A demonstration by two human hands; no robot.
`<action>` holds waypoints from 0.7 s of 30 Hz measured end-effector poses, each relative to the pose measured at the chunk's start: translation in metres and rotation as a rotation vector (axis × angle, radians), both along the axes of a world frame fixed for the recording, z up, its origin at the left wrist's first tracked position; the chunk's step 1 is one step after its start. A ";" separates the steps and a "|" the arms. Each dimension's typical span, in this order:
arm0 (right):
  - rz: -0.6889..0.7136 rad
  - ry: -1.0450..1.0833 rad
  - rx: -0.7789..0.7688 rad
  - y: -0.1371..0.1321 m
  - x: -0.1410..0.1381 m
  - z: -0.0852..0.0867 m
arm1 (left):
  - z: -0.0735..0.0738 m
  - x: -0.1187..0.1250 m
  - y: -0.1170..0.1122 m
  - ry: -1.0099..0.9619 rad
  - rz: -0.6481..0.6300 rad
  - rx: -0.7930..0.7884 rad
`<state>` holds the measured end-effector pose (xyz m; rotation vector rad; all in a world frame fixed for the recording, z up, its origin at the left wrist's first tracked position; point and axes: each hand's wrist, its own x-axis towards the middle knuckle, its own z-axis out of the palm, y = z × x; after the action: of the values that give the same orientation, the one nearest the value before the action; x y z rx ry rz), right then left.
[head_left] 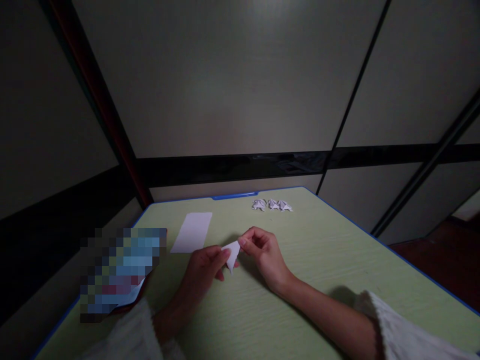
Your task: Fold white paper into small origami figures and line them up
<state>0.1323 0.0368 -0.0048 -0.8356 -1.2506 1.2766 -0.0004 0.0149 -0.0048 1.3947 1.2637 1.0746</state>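
Between my two hands is a small piece of folded white paper (233,251), roughly triangular with one point hanging downward. My left hand (206,262) pinches its left side, thumb on top and fingers partly hidden underneath. At the upper right corner, my right hand (264,252) grips the paper between thumb and curled fingers. Both hands are just above the pale green tabletop (322,250). A flat sheet of white paper (193,232) lies behind my left hand, apart from it.
Three small folded paper figures (273,205) stand in a row near the table's far edge. A blue strip (235,195) runs along that edge. At the left lies a device with a blurred screen (131,270). Large cabinet panels (232,90) rise behind the table.
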 end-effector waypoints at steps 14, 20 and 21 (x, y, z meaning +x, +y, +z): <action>0.107 -0.136 0.057 0.002 0.005 0.002 | 0.006 0.002 -0.006 0.070 0.055 0.061; 0.259 -0.195 0.023 0.009 0.011 0.002 | -0.003 0.004 -0.002 0.022 -0.062 -0.008; 0.254 -0.181 0.014 0.010 0.011 0.001 | -0.006 0.004 0.000 -0.004 -0.075 -0.021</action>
<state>0.1432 0.0472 -0.0038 -0.8153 -1.5468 1.4146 0.0034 0.0144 -0.0104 1.4123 1.2074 1.0103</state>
